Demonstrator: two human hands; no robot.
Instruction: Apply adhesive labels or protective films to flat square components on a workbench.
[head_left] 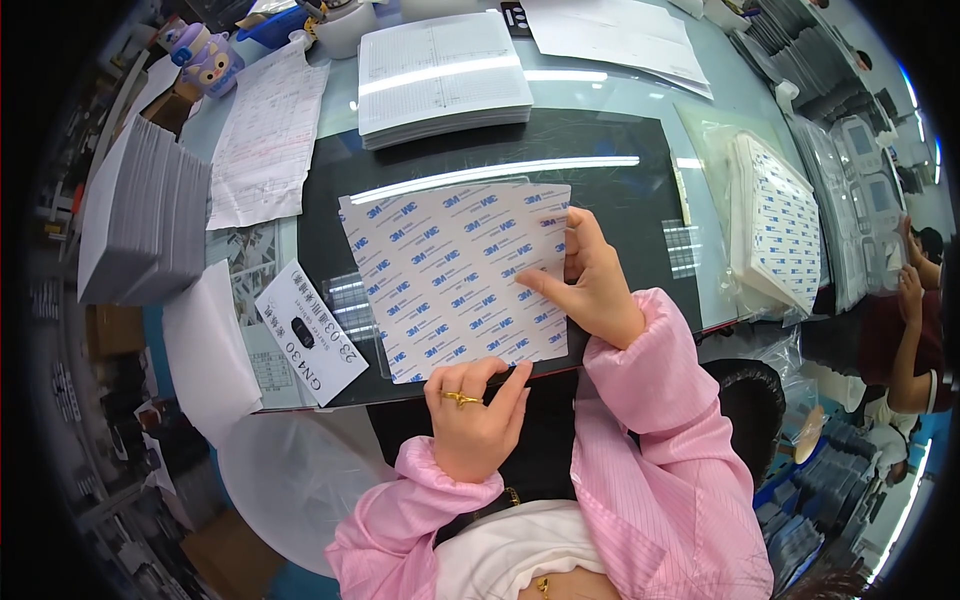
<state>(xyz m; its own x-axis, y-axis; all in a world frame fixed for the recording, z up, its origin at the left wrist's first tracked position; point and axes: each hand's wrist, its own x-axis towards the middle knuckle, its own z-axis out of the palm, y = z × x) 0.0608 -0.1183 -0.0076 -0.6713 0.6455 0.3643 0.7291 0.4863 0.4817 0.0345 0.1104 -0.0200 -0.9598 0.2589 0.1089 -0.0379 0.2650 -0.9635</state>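
A white backing-paper sheet (455,285) with a repeated blue print lies in front of me, its upper left corner slightly lifted. Under it, the edge of a clear sheet (440,186) peeks out at the top and left. My right hand (592,285) grips the sheet's right edge, thumb on top and the other fingers behind. At the near edge, my left hand (472,415), with a gold ring, touches the sheet with bent fingertips; its thumb stands apart from the fingers. Beneath is a black mat (630,190).
A thick stack of printed sheets (445,75) stands behind the mat. To the left are a tall paper stack (145,220), a handwritten page (268,140) and a white label card (312,335). A bagged stack of blue-printed sheets (775,220) sits right. Another person's hand (910,290) shows far right.
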